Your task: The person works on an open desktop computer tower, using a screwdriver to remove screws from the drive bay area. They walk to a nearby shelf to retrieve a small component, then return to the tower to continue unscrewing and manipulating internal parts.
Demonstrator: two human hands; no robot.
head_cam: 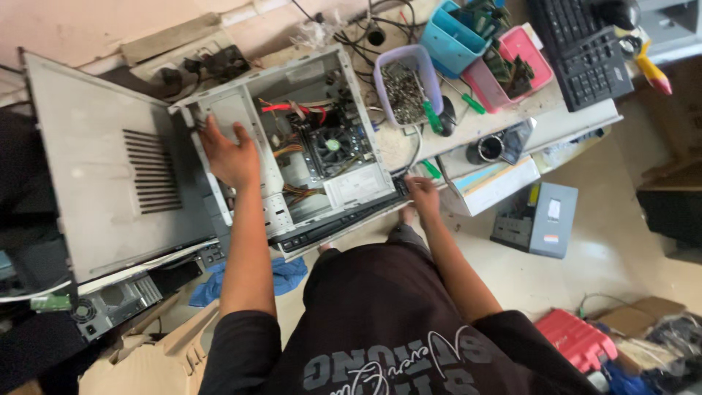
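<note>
Cluttered with cables and small trays, the counter (pixel 578 117) carries an open computer case (pixel 307 146) lying on its side at the near edge, its side panel (pixel 95 168) resting to the left. The left hand (pixel 228 155) is spread flat on the case's inner frame; the right hand (pixel 423 196) is curled around the front corner. The case is best steadied with both hands, fingers kept off the fan (pixel 333 145). A grey box (pixel 537 219) stands on the pale floor (pixel 621 256).
</note>
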